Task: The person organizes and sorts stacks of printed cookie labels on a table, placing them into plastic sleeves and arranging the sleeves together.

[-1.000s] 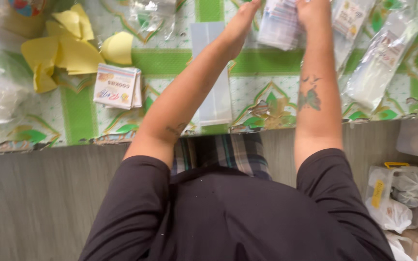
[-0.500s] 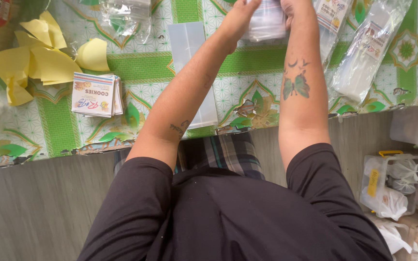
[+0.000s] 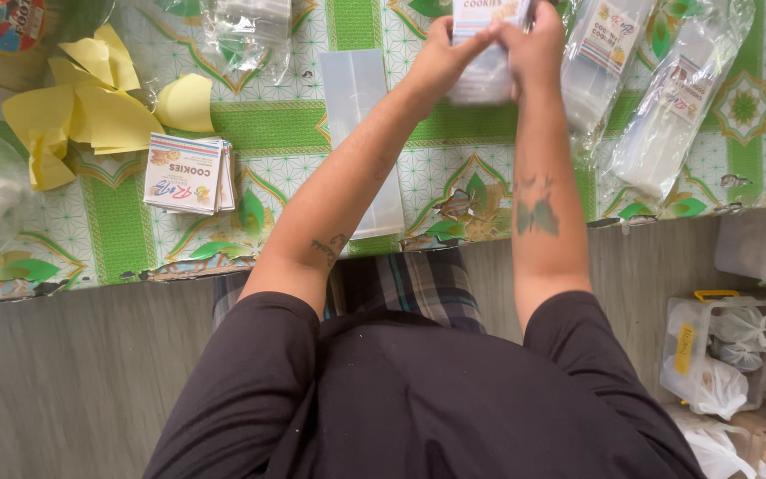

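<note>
Both hands meet at the top of the head view over a green patterned mat [image 3: 268,124]. My left hand [image 3: 441,55] and my right hand [image 3: 532,49] grip the same clear plastic pouch [image 3: 482,82], which has a printed card label at its top. The pouch's upper part runs off the top edge. Under my left forearm lies a flat stack of empty clear pouches [image 3: 361,98]. A small stack of printed label cards [image 3: 186,173] rests on the mat to the left.
Yellow paper scraps [image 3: 90,102] lie at the upper left. Two long filled clear packets [image 3: 667,115] lie at the upper right. A clear box holding tied bags [image 3: 711,355] stands on the floor at the right. Grey wood floor [image 3: 64,381] runs below the mat.
The view has shifted, so the mat's contents sit further right and lower in frame. Both hands stay together on the pouch, which now shows more of its label.
</note>
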